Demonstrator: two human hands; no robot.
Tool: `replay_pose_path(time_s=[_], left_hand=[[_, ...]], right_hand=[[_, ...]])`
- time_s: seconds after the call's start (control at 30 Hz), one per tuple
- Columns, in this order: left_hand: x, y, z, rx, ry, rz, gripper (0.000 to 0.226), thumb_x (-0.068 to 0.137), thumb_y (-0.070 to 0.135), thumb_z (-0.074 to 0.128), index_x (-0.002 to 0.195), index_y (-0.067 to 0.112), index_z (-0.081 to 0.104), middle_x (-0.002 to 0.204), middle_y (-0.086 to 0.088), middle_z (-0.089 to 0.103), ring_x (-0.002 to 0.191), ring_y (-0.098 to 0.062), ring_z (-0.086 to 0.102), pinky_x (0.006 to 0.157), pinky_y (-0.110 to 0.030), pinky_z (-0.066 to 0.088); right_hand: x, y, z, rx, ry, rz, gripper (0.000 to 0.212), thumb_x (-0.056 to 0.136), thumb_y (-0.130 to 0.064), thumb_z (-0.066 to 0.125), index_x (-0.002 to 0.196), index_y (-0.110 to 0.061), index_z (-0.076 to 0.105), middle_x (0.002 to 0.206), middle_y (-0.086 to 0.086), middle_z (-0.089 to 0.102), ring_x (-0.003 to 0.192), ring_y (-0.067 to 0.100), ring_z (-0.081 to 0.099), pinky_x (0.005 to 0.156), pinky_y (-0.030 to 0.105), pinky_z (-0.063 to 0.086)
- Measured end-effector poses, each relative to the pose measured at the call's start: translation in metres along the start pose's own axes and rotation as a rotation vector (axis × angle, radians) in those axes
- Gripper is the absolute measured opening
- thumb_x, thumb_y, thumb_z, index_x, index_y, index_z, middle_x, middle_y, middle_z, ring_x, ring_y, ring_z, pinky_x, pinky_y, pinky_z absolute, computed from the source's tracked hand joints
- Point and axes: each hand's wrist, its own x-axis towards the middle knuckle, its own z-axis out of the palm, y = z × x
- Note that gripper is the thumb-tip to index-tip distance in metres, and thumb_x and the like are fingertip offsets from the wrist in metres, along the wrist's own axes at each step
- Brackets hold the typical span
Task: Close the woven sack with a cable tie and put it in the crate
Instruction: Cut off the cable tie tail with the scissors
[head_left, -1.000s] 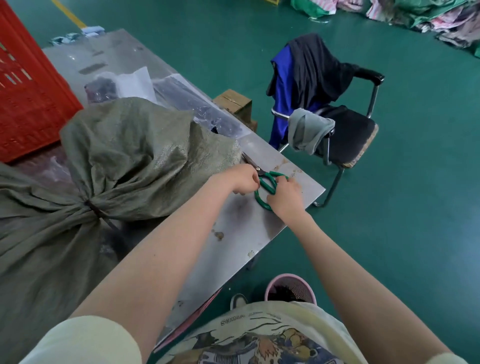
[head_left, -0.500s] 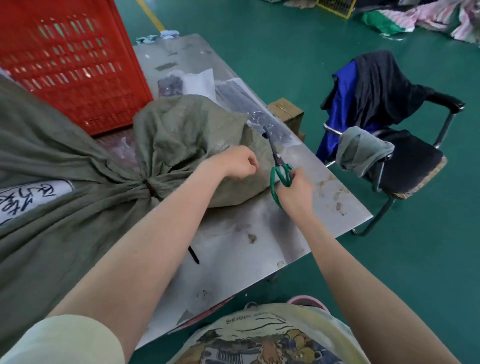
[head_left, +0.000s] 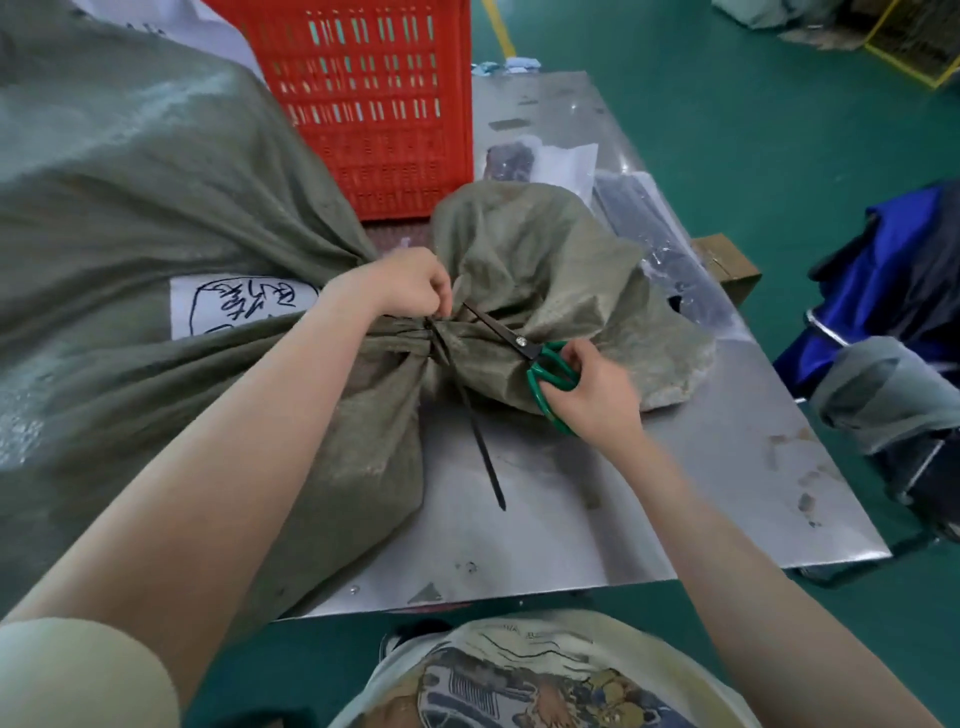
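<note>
Left hand (head_left: 410, 283) is pinched shut on the cable tie (head_left: 470, 410) at the woven sack (head_left: 156, 218) neck; green-handled scissors (head_left: 524, 351) are gripped by the right hand (head_left: 597, 389). Handwriting on the white label (head_left: 234, 306) left of it is unreadable.

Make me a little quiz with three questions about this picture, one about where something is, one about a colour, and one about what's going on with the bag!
1. Where is the red crate?
A. On the chair
B. On the metal table, behind the woven sack
C. On the floor under the table

2. What colour are the handles of the scissors?
A. Green
B. Yellow
C. Pink

3. What is the state of the sack's neck?
A. Wide open
B. Taped shut
C. Gathered, with a black cable tie around it

Answers:
1. B, the crate stands on the tabletop beyond the sack.
2. A, the loops in the right hand are green.
3. C, the cloth is bunched by the left hand, and the tie's long tail hangs down over the table.
</note>
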Motion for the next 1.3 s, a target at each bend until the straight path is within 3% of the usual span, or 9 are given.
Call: replay_pose_path(time_s=[0.1,0.13,0.27,0.47,0.63,0.73,0.83,1.0,1.3], left_hand=[[-0.008,-0.011,0.000,-0.001,-0.110,-0.019,0.031,0.071,-0.013,0.061,0.094,0.007,0.064,0.078,-0.003,0.058,0.075,-0.014,0.050,0.078,-0.007,0.045],[-0.008,-0.013,0.003,-0.005,-0.131,-0.004,0.033,0.068,-0.012,0.066,0.091,0.011,0.059,0.078,-0.002,0.055,0.078,-0.016,0.050,0.064,-0.009,0.045],[-0.004,-0.013,0.015,-0.008,-0.143,0.026,0.039,0.062,0.002,0.078,0.081,0.020,0.049,0.092,-0.005,0.055,0.084,-0.021,0.052,0.080,-0.035,0.048],[-0.006,-0.018,0.012,-0.077,0.146,0.022,0.025,0.078,0.031,0.070,0.095,0.012,0.072,0.100,-0.008,0.071,0.106,-0.023,0.060,0.101,-0.031,0.041],[-0.004,-0.022,0.006,-0.323,0.195,-0.044,0.018,0.083,0.018,0.067,0.094,0.005,0.069,0.093,-0.011,0.070,0.062,-0.007,0.065,0.064,-0.008,0.052],[-0.004,-0.021,0.005,-0.306,0.254,-0.043,0.020,0.078,0.020,0.072,0.093,0.006,0.070,0.088,-0.010,0.068,0.080,-0.017,0.064,0.088,-0.031,0.053],[-0.005,-0.022,0.004,-0.342,0.269,-0.056,0.019,0.077,0.019,0.073,0.091,0.006,0.070,0.086,-0.008,0.066,0.092,-0.024,0.066,0.094,-0.038,0.051],[-0.004,-0.022,0.004,-0.374,0.258,-0.052,0.016,0.078,0.012,0.071,0.092,0.004,0.069,0.087,-0.011,0.069,0.073,-0.014,0.064,0.090,-0.030,0.052],[-0.003,-0.021,0.004,-0.279,0.245,-0.048,0.026,0.076,0.019,0.073,0.097,0.002,0.071,0.101,-0.014,0.072,0.100,-0.023,0.064,0.095,-0.031,0.048]], right_hand=[[0.005,0.001,-0.002,-0.035,-0.020,-0.035,0.033,0.078,-0.035,0.063,0.102,-0.015,0.055,0.101,0.006,0.069,0.098,0.032,0.062,0.078,0.037,0.048],[0.006,0.002,-0.004,-0.060,-0.030,-0.051,0.033,0.078,-0.035,0.063,0.103,-0.015,0.055,0.103,0.006,0.069,0.099,0.031,0.062,0.078,0.036,0.048],[0.012,0.006,-0.011,-0.137,-0.055,-0.111,0.033,0.080,-0.033,0.062,0.105,-0.013,0.053,0.106,0.005,0.065,0.101,0.030,0.059,0.071,0.029,0.037],[0.022,0.012,-0.017,-0.207,-0.095,-0.207,0.032,0.079,-0.035,0.062,0.099,-0.014,0.051,0.103,0.004,0.064,0.098,0.031,0.058,0.068,0.028,0.035],[0.033,0.000,-0.020,-0.233,-0.124,-0.325,0.035,0.079,-0.040,0.062,0.098,-0.014,0.050,0.100,0.005,0.065,0.094,0.031,0.059,0.066,0.027,0.033],[0.040,-0.007,-0.019,-0.251,-0.139,-0.357,0.035,0.079,-0.043,0.062,0.097,-0.015,0.049,0.101,0.005,0.065,0.093,0.032,0.059,0.065,0.027,0.032],[0.045,-0.012,-0.019,-0.256,-0.147,-0.365,0.037,0.077,-0.043,0.064,0.096,-0.016,0.048,0.103,0.006,0.065,0.095,0.033,0.059,0.066,0.028,0.033],[0.049,-0.012,-0.022,-0.251,-0.163,-0.369,0.040,0.074,-0.047,0.067,0.086,-0.023,0.038,0.098,0.005,0.064,0.092,0.031,0.057,0.065,0.029,0.032],[0.065,-0.021,-0.032,-0.345,-0.218,-0.508,0.034,0.078,-0.046,0.063,0.091,-0.020,0.045,0.097,0.001,0.065,0.091,0.028,0.058,0.064,0.029,0.035]])
